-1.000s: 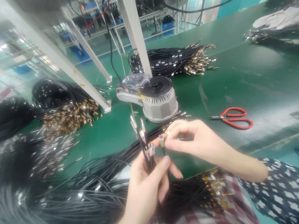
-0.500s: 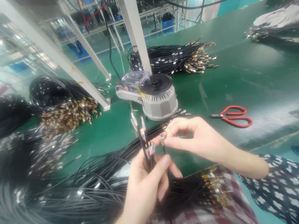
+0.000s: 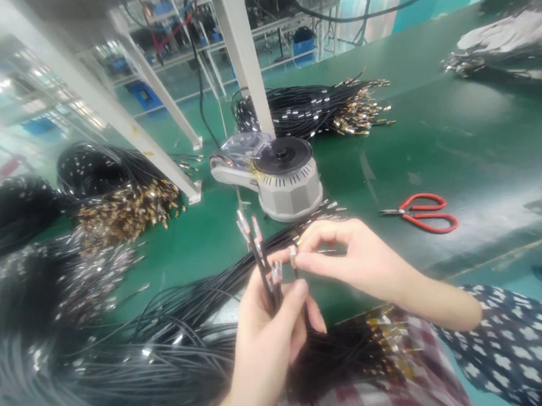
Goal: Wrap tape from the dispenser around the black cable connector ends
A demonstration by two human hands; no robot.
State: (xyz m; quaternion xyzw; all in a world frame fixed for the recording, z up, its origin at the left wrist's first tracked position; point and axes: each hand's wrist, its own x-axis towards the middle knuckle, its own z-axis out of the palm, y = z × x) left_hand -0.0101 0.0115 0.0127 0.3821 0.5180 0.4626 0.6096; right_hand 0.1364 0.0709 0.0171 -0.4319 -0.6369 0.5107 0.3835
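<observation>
My left hand point(image 3: 272, 326) is wrapped round several black cables point(image 3: 262, 264), whose metal-tipped ends stick up above the fingers. One cable end point(image 3: 293, 256) stands apart from the others, just right of them. My right hand point(image 3: 343, 257) pinches at this end between thumb and forefinger. Below my hands, a thick bundle of black cables point(image 3: 173, 369) runs across the lap, with yellowish and silver tips point(image 3: 393, 340) at its right end. Another cable bundle point(image 3: 204, 298) lies on the green table behind my left hand.
A grey round tape dispenser point(image 3: 288, 181) with a black disc top stands beyond my hands. Red-handled scissors point(image 3: 425, 213) lie to the right. Cable heaps point(image 3: 126, 208) fill the left, and another bundle point(image 3: 309, 111) lies behind the white post point(image 3: 244, 53). A white cloth point(image 3: 513, 31) sits far right.
Both hands stay almost in place. The held cable tips have shifted slightly, and the right thumb and forefinger remain at the single cable end.
</observation>
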